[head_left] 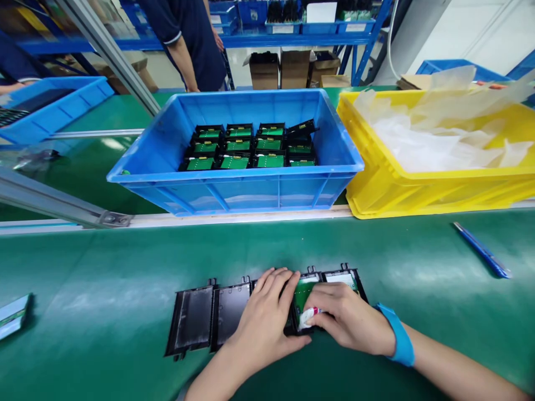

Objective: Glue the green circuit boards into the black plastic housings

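Note:
Several shallow black plastic cases (192, 317) lie side by side in a row on the green work surface. Across the middle of the row rests my left hand (265, 314), fingers stretched out and palm down, covering part of the cases. My right hand (351, 317) pinches a small white object (308, 319) with a red mark, its kind unclear. That object is against the lower part of a case with a green circuit board (303, 292). The rightmost case (361, 285) also shows a board and a white area, partly behind my right hand. The two left cases show bare black interiors.
Behind the row, a blue bin (251, 192) holds several black cases with green boards. Beside it, a yellow bin (388, 192) contains white translucent sheets. A blue pen-like tool (482, 250) lies at right, a flat pale piece (13, 316) at left. A person (188, 44) stands beyond.

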Available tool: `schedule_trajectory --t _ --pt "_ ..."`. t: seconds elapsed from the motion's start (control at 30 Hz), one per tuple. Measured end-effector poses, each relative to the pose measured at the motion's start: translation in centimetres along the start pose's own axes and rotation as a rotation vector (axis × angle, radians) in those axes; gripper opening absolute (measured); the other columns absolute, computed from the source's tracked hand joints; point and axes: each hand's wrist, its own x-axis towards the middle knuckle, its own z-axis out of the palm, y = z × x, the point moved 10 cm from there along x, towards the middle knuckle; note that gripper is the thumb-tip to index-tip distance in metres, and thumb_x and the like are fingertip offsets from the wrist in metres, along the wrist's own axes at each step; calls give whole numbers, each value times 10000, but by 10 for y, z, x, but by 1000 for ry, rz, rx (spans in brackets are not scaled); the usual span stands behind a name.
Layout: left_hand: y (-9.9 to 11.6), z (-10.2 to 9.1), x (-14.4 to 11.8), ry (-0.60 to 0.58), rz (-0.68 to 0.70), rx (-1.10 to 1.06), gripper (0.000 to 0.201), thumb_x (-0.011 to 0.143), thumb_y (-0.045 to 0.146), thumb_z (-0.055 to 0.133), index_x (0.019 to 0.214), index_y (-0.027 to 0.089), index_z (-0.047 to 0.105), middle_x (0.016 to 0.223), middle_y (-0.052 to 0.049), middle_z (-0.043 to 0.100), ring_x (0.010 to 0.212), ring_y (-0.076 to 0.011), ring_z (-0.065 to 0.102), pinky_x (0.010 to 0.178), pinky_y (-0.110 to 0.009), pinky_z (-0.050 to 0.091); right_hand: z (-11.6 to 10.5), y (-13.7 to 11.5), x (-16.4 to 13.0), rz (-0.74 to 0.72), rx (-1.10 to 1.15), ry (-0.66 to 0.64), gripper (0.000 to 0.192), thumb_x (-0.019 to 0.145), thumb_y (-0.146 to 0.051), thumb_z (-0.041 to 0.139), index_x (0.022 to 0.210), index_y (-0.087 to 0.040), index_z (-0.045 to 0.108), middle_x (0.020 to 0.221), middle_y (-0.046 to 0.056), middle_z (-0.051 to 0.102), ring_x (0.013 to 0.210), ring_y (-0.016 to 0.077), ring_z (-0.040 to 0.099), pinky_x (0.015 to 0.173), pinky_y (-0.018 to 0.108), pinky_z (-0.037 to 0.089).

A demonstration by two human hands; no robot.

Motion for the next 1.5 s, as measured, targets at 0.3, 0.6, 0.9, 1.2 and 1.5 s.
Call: schedule_trajectory --t 0.3,0.6,0.9,1.2,1.5 --pt "1 -2 2 16 14 1 1061 553 479 861 1394 93 343 1309 -194 519 1253 -373 475 1082 -572 371 -3 5 1 6 5 22 171 958 -211 474 812 -185 560 725 6 557 653 141 508 592 251 361" --pt "0 -1 0 13 17 8 1048 569 485 852 1399 93 346 1312 -197 517 1253 -372 471 1075 -569 374 -5 6 3 -11 22 30 201 961 -235 471 790 -174 556 701 15 544 633 146 481 578 257 335" --pt "1 -2 1 22 27 10 1049 570 475 851 1397 86 336 1304 -202 517 1246 -379 478 1066 -577 381 -5 3 4 -44 -6 28 209 972 -236 452 822 -168 580 720 23 550 649 149 483 584 258 343" --pt "-2 0 0 -3 -14 -19 1085 585 479 848 1436 141 265 1343 -193 502 1265 -394 469 1072 -614 366 -33 19 2 111 161 122 178 924 -300 577 810 -167 613 705 5 581 636 127 525 588 243 371" --pt "-17 -8 -15 -120 -155 -143 1365 618 576 827 1509 303 -171 1595 -177 128 1435 -443 157 1043 -646 388 -45 67 -37 495 1092 479 311 794 -446 734 759 -168 601 653 -32 522 556 70 464 526 180 433"
